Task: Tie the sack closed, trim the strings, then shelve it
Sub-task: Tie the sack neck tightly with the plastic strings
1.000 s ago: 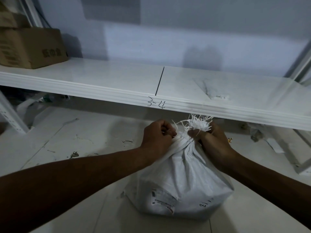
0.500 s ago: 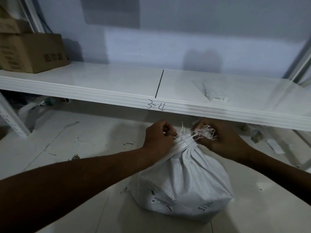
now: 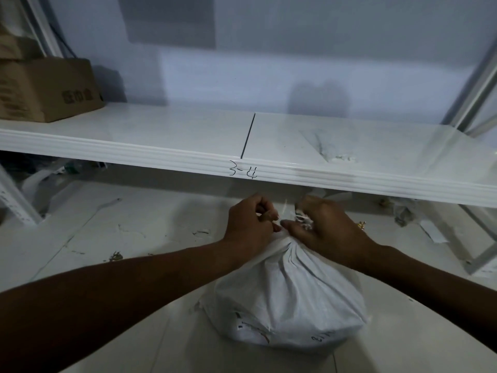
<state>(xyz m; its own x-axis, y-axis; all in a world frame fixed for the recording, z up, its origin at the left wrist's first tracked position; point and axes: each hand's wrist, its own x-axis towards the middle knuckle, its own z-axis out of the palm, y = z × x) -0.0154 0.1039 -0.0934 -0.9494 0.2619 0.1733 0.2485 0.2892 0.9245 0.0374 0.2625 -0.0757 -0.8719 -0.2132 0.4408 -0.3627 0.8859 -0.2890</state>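
Note:
A white woven sack (image 3: pixel 290 300) stands on the floor below the shelf, its top gathered into a tight neck. My left hand (image 3: pixel 248 222) grips the left side of the neck, fingers curled round a white strip at it. My right hand (image 3: pixel 322 224) covers the neck from the right and clutches the frayed white strings (image 3: pixel 304 220) of the sack's mouth, mostly hidden under its fingers. The white shelf (image 3: pixel 188 154) marked "3-4" runs across just above both hands.
A brown cardboard box (image 3: pixel 45 90) sits on the shelf's far left. A grey upright post (image 3: pixel 473 84) rises at the right. Scraps and debris (image 3: pixel 403 214) lie on the white floor under the shelf, and a small gold item (image 3: pixel 361 225) lies beside my right hand.
My right hand has closed down over the frayed strings, which stood up fanned out a second ago. The sack's neck looks tighter. The view has tilted slightly down.

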